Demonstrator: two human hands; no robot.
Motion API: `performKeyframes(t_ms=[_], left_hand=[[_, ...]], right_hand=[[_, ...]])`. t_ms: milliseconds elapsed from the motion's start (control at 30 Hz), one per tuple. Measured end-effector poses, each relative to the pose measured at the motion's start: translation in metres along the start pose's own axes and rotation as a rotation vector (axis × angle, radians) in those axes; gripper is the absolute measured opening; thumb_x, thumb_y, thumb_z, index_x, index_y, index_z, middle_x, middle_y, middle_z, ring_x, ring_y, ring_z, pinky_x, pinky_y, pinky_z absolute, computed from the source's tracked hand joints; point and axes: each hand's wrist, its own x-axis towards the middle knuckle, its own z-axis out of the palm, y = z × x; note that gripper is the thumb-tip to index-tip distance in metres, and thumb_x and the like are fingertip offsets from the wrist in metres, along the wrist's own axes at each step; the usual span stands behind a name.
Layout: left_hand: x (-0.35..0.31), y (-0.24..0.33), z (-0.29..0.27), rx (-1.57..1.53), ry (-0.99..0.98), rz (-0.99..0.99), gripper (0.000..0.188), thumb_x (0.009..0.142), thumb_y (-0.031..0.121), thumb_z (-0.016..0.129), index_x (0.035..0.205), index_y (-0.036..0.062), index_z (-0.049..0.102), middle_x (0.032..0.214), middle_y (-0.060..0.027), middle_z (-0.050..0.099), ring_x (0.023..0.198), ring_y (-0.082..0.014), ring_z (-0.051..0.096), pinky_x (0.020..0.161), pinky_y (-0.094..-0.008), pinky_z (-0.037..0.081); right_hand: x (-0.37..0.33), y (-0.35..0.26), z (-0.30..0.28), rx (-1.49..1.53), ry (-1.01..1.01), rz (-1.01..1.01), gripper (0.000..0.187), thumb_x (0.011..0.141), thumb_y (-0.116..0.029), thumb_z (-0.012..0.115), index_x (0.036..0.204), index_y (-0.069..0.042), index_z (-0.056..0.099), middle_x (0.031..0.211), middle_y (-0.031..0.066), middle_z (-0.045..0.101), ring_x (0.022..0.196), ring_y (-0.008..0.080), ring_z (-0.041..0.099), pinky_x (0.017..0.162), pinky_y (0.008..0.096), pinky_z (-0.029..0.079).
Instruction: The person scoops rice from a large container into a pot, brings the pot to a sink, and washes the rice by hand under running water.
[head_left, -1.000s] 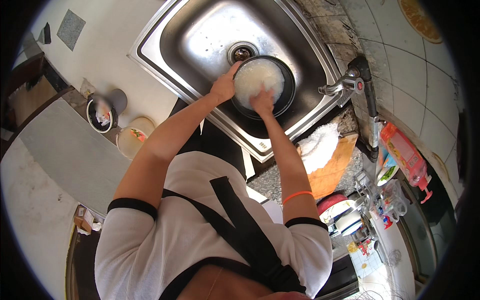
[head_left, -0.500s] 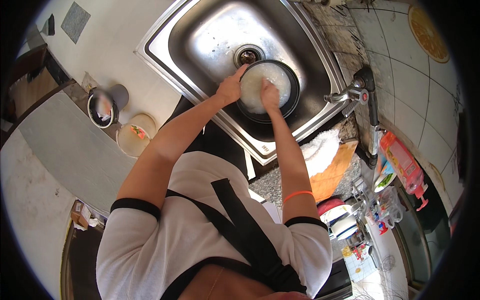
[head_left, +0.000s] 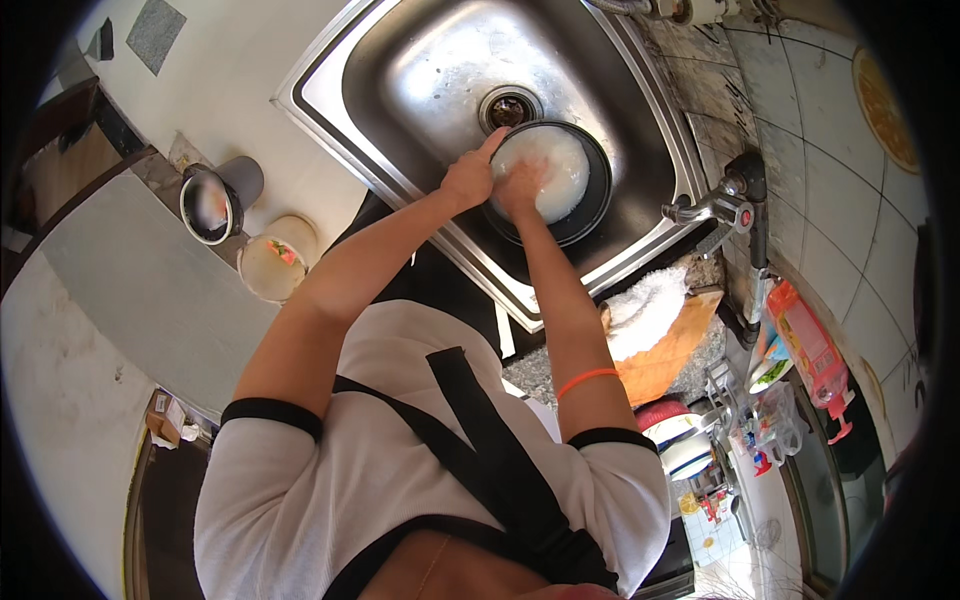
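A dark round pot (head_left: pixel 602 190) rests in the steel sink (head_left: pixel 400 80), close beside the drain (head_left: pixel 510 106). Cloudy white water (head_left: pixel 566 178) fills much of it; what lies under the surface cannot be made out. My left hand (head_left: pixel 467 182) grips the pot's left rim, its index finger stretched along the edge. Dipped into the water near the left side of the pot is my right hand (head_left: pixel 521 187), its fingers hidden by the cloudy water and blur.
A metal tap (head_left: pixel 715 207) stands at the sink's right, its spout short of the pot. A white cloth (head_left: pixel 640 318) and a wooden board (head_left: pixel 668 352) lie by the near right corner. Two buckets (head_left: pixel 207 208) (head_left: pixel 272 268) are at left. A pink pump bottle (head_left: pixel 808 345) is far right.
My right hand has moved left and nearer within the pot, deeper into the water. The water looks whiter on the right. My left hand keeps its hold on the rim.
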Motion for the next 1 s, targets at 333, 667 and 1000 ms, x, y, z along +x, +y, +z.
performKeyframes(t_ms=[333, 667, 1000], left_hand=[[0.002, 0.005, 0.000, 0.063, 0.012, 0.014, 0.060, 0.077, 0.002, 0.036, 0.128, 0.0283, 0.019, 0.100, -0.0190, 0.053, 0.092, -0.0362, 0.049, 0.081, -0.0393, 0.039], [-0.001, 0.010, -0.004, 0.048, 0.001, 0.005, 0.059, 0.076, 0.002, 0.036, 0.127, 0.0272, 0.022, 0.100, -0.0204, 0.052, 0.094, -0.0362, 0.048, 0.081, -0.0392, 0.038], [0.005, -0.001, 0.002, 0.017, -0.033, 0.008, 0.063, 0.075, 0.003, 0.039, 0.127, 0.0322, 0.018, 0.100, -0.0235, 0.049, 0.093, -0.0374, 0.048, 0.082, -0.0411, 0.038]], right_hand=[[-0.038, 0.032, -0.030, 0.592, -0.160, -0.165, 0.039, 0.066, -0.001, 0.052, 0.104, -0.008, 0.050, 0.100, 0.0238, 0.051, 0.094, 0.0375, 0.048, 0.081, 0.0377, 0.039], [-0.008, -0.008, -0.046, 0.211, -0.263, -0.138, 0.030, 0.076, -0.032, 0.049, 0.088, -0.006, 0.056, 0.081, 0.0212, 0.057, 0.078, 0.0360, 0.055, 0.071, 0.0408, 0.043], [0.000, 0.044, -0.085, 0.133, -0.174, 0.093, 0.062, 0.064, -0.023, 0.062, 0.119, -0.018, 0.034, 0.117, 0.0165, 0.037, 0.108, 0.0332, 0.036, 0.086, 0.0400, 0.035]])
